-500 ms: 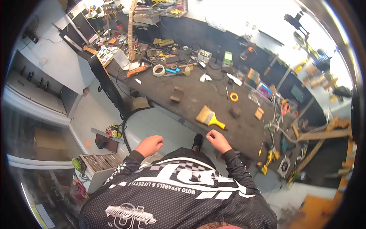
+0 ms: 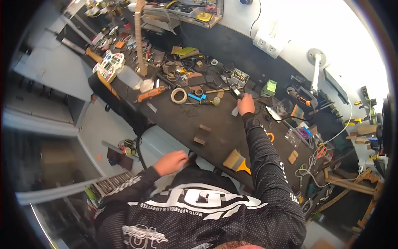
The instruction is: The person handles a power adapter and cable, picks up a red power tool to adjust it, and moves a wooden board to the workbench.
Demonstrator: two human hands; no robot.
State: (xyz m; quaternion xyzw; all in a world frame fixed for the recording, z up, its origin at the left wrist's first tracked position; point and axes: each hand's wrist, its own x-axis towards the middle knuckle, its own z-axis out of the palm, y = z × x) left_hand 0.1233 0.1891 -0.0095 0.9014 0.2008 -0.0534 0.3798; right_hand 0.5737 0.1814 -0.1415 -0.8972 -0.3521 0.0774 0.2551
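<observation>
Brush [image 2: 235,160] lies on bench [image 2: 225,133]; right hand [image 2: 246,103] is at black device [image 2: 236,91]; left hand [image 2: 171,162] hangs before near edge; grip of either hand cannot be told

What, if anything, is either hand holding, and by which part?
Left hand: nothing visible. Right hand: fingers at a small dark device, but grip and hold point can't be told.
</observation>
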